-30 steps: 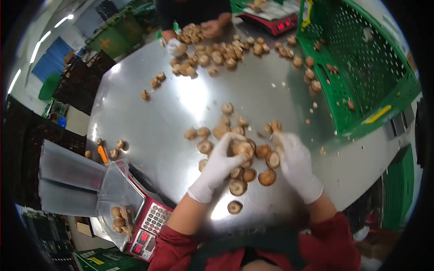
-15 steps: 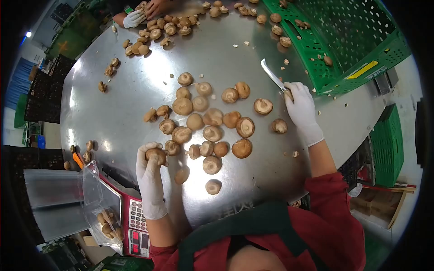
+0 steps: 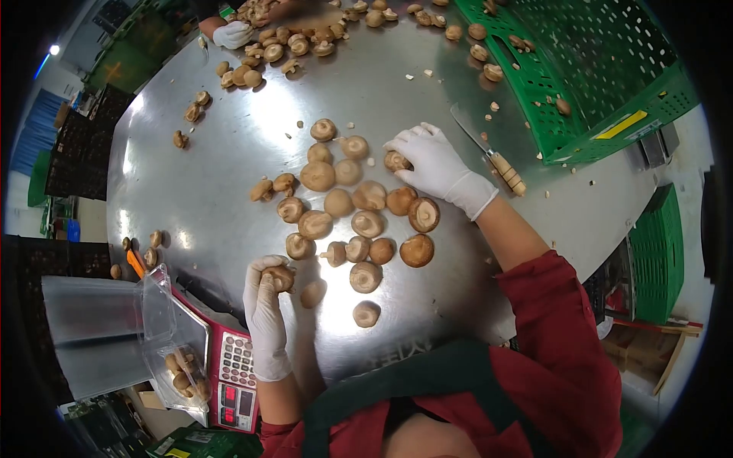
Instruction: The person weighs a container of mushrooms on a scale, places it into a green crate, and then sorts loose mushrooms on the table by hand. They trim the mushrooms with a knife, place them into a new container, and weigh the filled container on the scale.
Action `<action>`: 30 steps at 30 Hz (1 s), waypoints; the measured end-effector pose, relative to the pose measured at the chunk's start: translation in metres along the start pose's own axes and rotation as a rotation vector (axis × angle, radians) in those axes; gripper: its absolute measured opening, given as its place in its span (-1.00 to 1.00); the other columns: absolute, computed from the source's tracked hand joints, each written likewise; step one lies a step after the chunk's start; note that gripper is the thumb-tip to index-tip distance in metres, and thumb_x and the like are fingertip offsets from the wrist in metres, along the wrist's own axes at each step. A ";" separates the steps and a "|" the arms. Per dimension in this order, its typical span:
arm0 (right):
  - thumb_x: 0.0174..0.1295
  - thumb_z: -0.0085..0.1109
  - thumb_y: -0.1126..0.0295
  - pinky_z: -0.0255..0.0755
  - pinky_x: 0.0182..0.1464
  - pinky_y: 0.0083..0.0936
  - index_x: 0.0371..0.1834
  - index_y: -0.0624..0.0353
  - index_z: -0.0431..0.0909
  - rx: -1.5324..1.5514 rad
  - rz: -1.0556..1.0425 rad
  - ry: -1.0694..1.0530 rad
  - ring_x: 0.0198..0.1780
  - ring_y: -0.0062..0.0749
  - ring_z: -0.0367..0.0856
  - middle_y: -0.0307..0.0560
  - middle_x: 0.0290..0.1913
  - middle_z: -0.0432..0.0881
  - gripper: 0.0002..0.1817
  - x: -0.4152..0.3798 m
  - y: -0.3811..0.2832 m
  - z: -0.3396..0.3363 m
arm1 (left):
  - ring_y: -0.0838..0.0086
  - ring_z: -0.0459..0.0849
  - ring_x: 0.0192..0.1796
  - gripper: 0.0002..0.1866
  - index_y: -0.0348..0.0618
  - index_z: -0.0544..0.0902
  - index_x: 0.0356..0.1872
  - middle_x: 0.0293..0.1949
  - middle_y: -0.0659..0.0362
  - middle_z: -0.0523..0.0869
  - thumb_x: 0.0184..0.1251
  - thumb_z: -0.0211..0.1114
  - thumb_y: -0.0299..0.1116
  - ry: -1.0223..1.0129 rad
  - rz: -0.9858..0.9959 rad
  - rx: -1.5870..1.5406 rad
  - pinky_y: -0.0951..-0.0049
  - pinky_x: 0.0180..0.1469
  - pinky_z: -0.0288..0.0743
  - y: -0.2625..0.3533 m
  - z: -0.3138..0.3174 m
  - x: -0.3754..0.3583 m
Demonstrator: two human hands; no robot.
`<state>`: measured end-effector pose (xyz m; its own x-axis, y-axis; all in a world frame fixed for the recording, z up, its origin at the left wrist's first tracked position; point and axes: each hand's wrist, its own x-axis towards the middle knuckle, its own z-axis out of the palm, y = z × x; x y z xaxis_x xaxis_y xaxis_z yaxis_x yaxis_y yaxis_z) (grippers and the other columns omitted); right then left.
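Observation:
A brown mushroom (image 3: pixel 282 279) is pinched in the gloved fingers of my left hand (image 3: pixel 266 320), just above the table near the scale. My right hand (image 3: pixel 439 166), also gloved, curls its fingers over a mushroom (image 3: pixel 395 160) on the tabletop; whatever lies under the palm is hidden. To the right of that hand, a knife (image 3: pixel 505 171) with a pale wooden handle rests on the table. Between my hands lies a loose group of mushrooms (image 3: pixel 369 196), some cap up and some stem up.
The steel table (image 3: pixel 183 221) carries a mushroom pile (image 3: pixel 298 42) at the far side, near another person's gloved hand (image 3: pixel 232 34). A green crate (image 3: pixel 550 149) sits at right. At left, a clear box with mushrooms (image 3: pixel 183 374) is on a red scale (image 3: pixel 235 385).
My right hand has put down the knife and moved left onto the mushrooms. My left hand, still holding its mushroom, has shifted slightly right and down. The whole view has shifted a little.

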<state>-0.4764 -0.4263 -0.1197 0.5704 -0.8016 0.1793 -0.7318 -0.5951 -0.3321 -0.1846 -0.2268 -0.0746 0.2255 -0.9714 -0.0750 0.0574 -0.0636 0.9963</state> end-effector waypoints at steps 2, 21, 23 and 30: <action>0.08 0.30 0.27 0.24 0.38 -0.21 0.10 0.05 0.57 0.060 0.012 -0.041 0.19 -0.11 0.50 -0.05 0.08 0.60 -0.54 0.003 -0.002 -0.006 | 0.47 0.56 -0.13 -0.72 -0.30 0.52 0.01 -0.27 0.14 0.59 0.58 0.01 -0.27 0.024 -0.019 -0.005 0.51 -0.10 0.39 0.001 0.003 0.000; 0.28 0.21 0.35 0.48 0.05 -0.39 -0.01 0.12 0.67 0.583 0.049 -0.105 -0.09 -0.35 0.65 -0.10 -0.15 0.70 -0.75 0.049 -0.059 0.004 | 0.70 0.43 -0.40 -0.86 -0.29 0.61 -0.10 -0.34 0.17 0.64 0.51 0.14 -0.44 0.010 -0.125 -0.042 0.68 -0.33 0.26 -0.003 0.005 0.006; 0.37 0.18 0.39 0.53 -0.02 -0.54 0.06 0.23 0.65 0.864 0.117 -0.193 -0.12 -0.55 0.64 -0.17 -0.11 0.73 -0.74 0.042 -0.061 -0.014 | 0.74 0.44 -0.42 -0.87 -0.25 0.63 -0.08 -0.28 0.24 0.65 0.47 0.20 -0.47 0.013 -0.173 0.042 0.71 -0.39 0.28 0.005 0.009 0.010; 0.42 0.12 0.44 0.51 0.06 -0.58 0.18 0.33 0.60 1.297 0.182 -0.236 -0.01 -0.57 0.64 -0.17 -0.02 0.74 -0.67 0.002 -0.071 -0.038 | 0.67 0.55 -0.40 -0.43 -0.09 0.53 0.25 -0.11 0.22 0.64 0.17 0.43 -0.52 -0.038 0.268 0.359 0.64 -0.34 0.49 0.030 0.076 0.032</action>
<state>-0.4372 -0.3883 -0.0607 0.6495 -0.7559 -0.0816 0.0039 0.1106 -0.9939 -0.2501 -0.2769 -0.0443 0.1500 -0.9716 0.1828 -0.3407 0.1228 0.9321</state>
